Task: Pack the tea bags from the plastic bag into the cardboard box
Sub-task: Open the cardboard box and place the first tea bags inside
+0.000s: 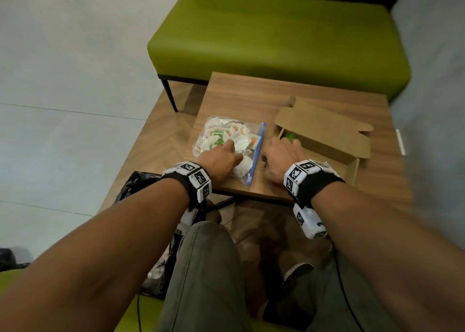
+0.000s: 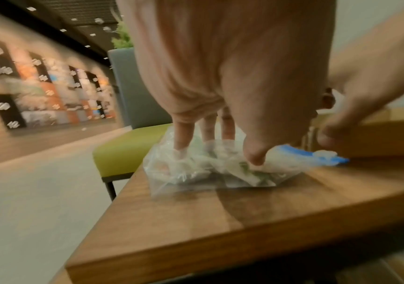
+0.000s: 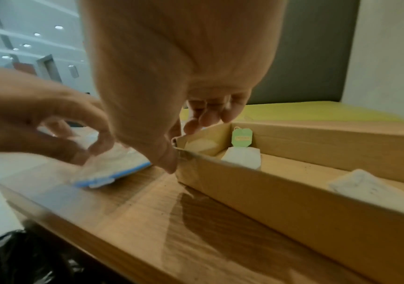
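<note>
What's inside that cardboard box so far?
The cardboard box holds a white tea bag with a green tag and another. Its near wall hides the rest of the floor.

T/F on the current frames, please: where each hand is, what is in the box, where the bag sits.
1. The left hand has its fingers inside the plastic bag. True.
2. The cardboard box is empty. False: at least two tea bags lie in it, one with a green tag.
3. The right hand is at the box's near-left corner. True.
4. The plastic bag lies on the green bench. False: it lies on the wooden table, left of the box.
5. The box lid is closed. False: the lid flap is folded open.
</note>
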